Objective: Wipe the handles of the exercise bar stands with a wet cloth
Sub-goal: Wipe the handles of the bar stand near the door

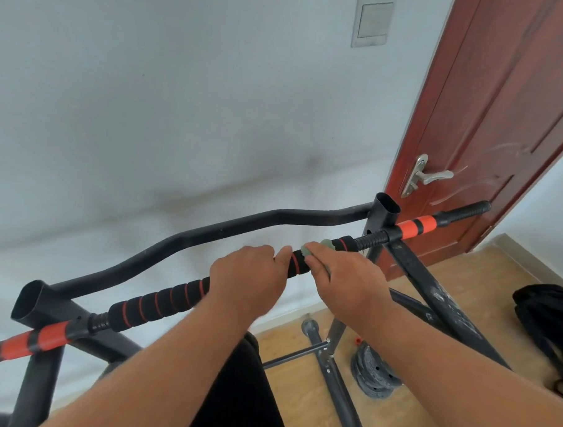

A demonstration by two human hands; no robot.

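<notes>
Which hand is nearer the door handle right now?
Right. The right hand, pressing the green cloth on the foam grip, sits below-left of the door handle; the left hand grips the bar farther left.

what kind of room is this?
Probably a room in a home used for workouts: a pull-up bar stand with foam grips against a plain wall, weight plates on a wood floor, and a red-brown interior door.
</notes>
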